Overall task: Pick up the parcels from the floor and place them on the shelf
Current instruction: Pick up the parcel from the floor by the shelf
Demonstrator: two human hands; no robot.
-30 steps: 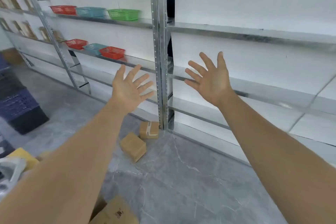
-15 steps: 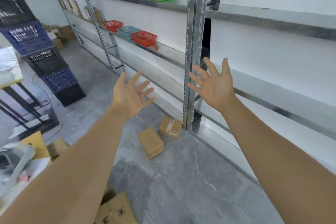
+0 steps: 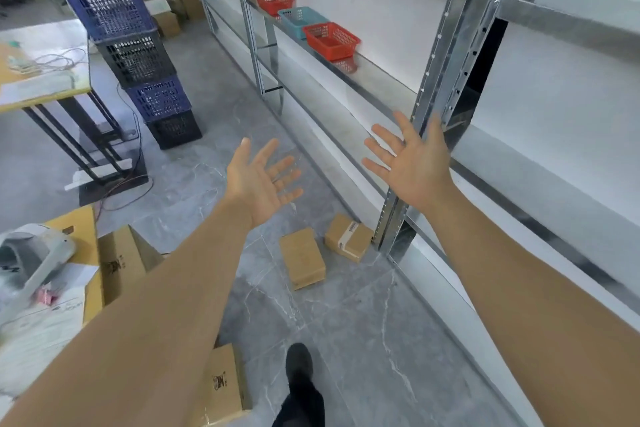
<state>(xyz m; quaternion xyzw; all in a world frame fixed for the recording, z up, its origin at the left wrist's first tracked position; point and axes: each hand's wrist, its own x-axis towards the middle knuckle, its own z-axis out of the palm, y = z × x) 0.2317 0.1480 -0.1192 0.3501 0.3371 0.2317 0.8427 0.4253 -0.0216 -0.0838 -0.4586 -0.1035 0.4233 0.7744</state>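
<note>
Two small brown cardboard parcels lie on the grey floor by the foot of a shelf post. The plain parcel (image 3: 302,258) is nearer me. The taped parcel (image 3: 349,241) with a label rests against the post. My left hand (image 3: 260,179) hovers above and left of them, palm up, fingers spread, holding nothing. My right hand (image 3: 412,160) is raised in front of the metal shelf (image 3: 360,80), also spread wide with nothing in it. Both hands are well above the parcels.
Red (image 3: 330,40) and blue (image 3: 300,18) baskets sit on the shelf. Stacked plastic crates (image 3: 138,55) stand at left beside a table (image 3: 41,80) with cables. Larger cardboard boxes (image 3: 121,260) and papers lie at lower left. My dark shoe (image 3: 300,366) is on the floor.
The view has tilted down and swung left, so the parcels and floor fill more of it. Both hands stay spread and hold nothing; my foot has come into view.
</note>
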